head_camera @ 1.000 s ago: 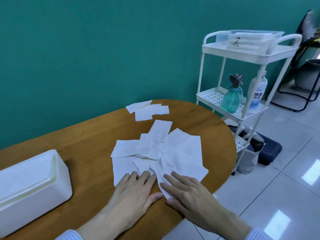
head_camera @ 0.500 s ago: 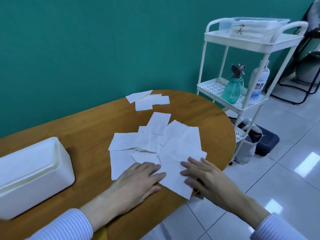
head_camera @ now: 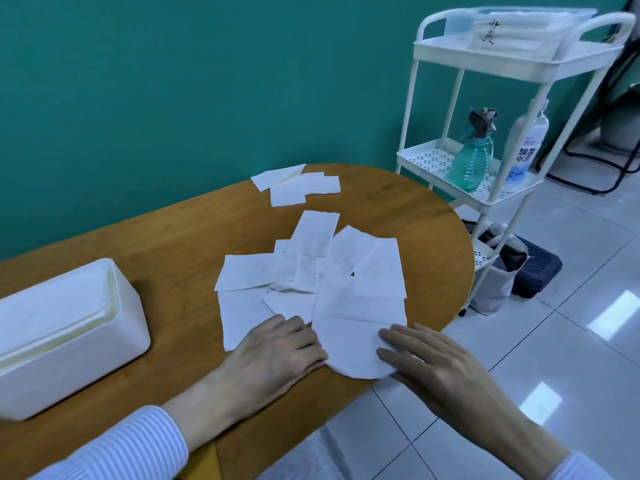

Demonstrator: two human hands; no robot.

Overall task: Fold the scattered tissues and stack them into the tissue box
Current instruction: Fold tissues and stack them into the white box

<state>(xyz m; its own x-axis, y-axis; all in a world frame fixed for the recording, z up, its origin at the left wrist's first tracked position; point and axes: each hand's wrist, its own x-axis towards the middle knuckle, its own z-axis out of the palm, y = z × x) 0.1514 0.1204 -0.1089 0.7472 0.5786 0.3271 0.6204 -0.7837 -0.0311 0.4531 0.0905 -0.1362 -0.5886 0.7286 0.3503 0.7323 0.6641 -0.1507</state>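
Item: tissue folding, early stage.

Tissue box (head_camera: 65, 336): white, lidless, on the near left of the desk (head_camera: 180, 244). White material shows inside; whether it is folded tissues cannot be told.

Scattered tissues (head_camera: 308, 271): an overlapping heap of flat white sheets at the middle of the desk, none in the box as far as can be judged. The nearest tissue (head_camera: 356, 327) lies unfolded with its near corner hanging just past the desk edge.

Far tissues (head_camera: 298, 185): three small sheets overlapping near the far edge, well apart from the heap; possibly already folded, not certain.

Left hand (head_camera: 280, 351): flat on the left edge of the nearest tissue, fingers straight and pressing, gripping nothing.

Right hand (head_camera: 433, 365): fingers extended, tips resting on the right near corner of the same tissue; no pinch visible.

Progress, as a judgement: nearly all remains, this sheet being smoothed ahead of its first fold.

Writing: white bottle (head_camera: 526, 147) on the cart (head_camera: 485, 60) at far right bears blue Chinese characters, too small to read surely. The clear package (head_camera: 512, 26) on the top shelf carries a dark handwritten mark, illegible. Green spray bottle (head_camera: 472, 161): no label seen.
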